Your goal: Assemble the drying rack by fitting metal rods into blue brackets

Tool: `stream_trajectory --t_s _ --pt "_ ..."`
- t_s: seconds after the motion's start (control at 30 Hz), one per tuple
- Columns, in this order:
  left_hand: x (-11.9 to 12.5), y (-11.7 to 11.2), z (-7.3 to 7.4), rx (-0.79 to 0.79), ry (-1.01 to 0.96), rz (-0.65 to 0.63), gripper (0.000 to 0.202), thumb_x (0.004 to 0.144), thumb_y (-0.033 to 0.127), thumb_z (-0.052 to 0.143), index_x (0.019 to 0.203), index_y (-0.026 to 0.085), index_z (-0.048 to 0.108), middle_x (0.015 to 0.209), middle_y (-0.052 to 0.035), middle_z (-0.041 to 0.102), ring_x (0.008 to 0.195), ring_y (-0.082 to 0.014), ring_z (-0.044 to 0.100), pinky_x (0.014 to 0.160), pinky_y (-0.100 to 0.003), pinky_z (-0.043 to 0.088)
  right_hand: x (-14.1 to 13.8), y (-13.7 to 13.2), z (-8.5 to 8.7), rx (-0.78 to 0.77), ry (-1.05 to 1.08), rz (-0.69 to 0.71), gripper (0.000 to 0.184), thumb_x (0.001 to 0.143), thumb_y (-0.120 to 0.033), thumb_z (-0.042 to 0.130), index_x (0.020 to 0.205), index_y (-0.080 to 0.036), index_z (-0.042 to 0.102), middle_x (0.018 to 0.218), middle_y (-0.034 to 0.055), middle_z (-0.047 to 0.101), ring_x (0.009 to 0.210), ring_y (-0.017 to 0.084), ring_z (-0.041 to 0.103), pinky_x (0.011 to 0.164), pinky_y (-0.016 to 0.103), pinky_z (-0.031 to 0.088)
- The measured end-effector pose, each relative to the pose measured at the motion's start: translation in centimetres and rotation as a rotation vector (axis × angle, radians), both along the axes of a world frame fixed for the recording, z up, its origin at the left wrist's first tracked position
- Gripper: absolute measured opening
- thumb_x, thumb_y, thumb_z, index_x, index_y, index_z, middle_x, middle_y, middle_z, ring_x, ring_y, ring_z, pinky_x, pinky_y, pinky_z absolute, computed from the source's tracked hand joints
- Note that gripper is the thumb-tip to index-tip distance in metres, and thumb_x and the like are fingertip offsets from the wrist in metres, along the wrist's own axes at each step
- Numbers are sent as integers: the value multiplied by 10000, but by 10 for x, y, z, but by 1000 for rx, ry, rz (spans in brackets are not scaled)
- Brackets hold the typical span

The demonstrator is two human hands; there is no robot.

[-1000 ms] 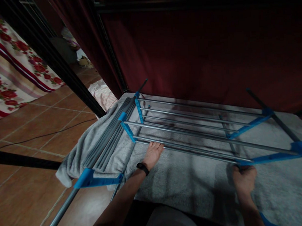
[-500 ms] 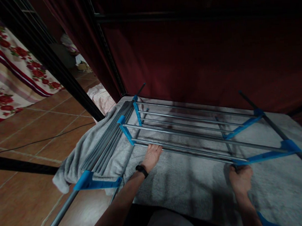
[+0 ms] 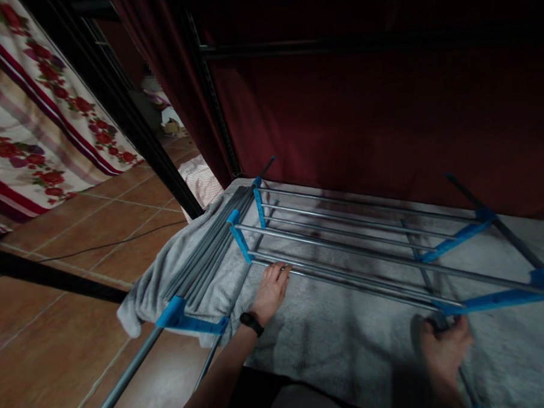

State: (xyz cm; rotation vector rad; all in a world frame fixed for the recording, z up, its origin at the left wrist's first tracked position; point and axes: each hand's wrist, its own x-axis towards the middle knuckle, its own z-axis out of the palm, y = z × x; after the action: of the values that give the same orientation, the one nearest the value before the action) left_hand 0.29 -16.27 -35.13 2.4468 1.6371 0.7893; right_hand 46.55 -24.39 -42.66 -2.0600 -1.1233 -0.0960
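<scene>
A clothes drying rack with grey metal tubes and blue plastic brackets [image 3: 497, 302] lies spread over a grey blanket. Its nearest long tubes run under the fingers of my left hand [image 3: 270, 288], which are curled over them close to the left blue bracket [image 3: 241, 240]; the thumb is hidden. At the right end, my right hand [image 3: 447, 350] grips the rack just below the near blue corner, where a dark part shows between thumb and fingers. On the left, a bundle of parallel grey rods [image 3: 211, 249] lies folded together above another blue bracket [image 3: 187, 319].
The grey blanket [image 3: 341, 345] covers the bed and hangs over its left edge. A dark metal post [image 3: 161, 154] and a lower bar [image 3: 68, 279] stand at the left. Dark red curtain [image 3: 362, 116] hangs behind. A thin cable [image 3: 120, 240] crosses the tiled floor.
The view has turned slightly left, so the rack appears farther right. My left fingers look a little more spread on the tubes. My right hand's thumb and fingers are farther apart around the rack part.
</scene>
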Motion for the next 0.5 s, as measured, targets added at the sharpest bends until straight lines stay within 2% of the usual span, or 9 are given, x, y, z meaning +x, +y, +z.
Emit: stream_trajectory --t_s 0.1,0.2,0.27,0.37,0.5 --pt "-10 -10 -8 10 -30 63 429 1048 232 432 1459 227 556 1399 -132 589 1303 -271 555 1106 -496 501 -13 -2 -2 27 -4 -44 985 833 -547 562 1614 -23 268 1480 350 452 1385 516 424 1128 658 382" --pt "-12 -17 -18 26 -32 107 436 1042 217 437 1464 202 543 1422 -151 568 1336 -282 540 1123 -498 493 -29 -4 -2 24 -54 57 935 845 -565 527 1563 14 375 1465 342 482 1353 507 472 1110 634 416" --pt "-12 -20 -22 28 -26 121 443 1038 201 434 1469 198 535 1437 -153 556 1364 -288 526 1133 -497 488 -41 -6 0 -34 -80 135 855 891 -552 456 1527 19 431 1395 325 549 1285 478 536 1074 616 447" --pt "-10 -20 -22 25 -27 132 455 1032 187 432 1478 192 525 1453 -160 546 1399 -291 503 1140 -499 485 -55 -9 4 -137 -125 179 797 948 -515 348 1520 35 428 1258 301 636 1173 435 597 1069 605 438" --pt "-7 -20 -16 18 -74 139 448 1025 199 456 1463 201 549 1421 -150 580 1347 -282 547 1134 -504 494 -62 -9 8 -166 -134 171 797 951 -520 333 1531 23 397 1270 285 638 1171 414 592 1119 594 382"
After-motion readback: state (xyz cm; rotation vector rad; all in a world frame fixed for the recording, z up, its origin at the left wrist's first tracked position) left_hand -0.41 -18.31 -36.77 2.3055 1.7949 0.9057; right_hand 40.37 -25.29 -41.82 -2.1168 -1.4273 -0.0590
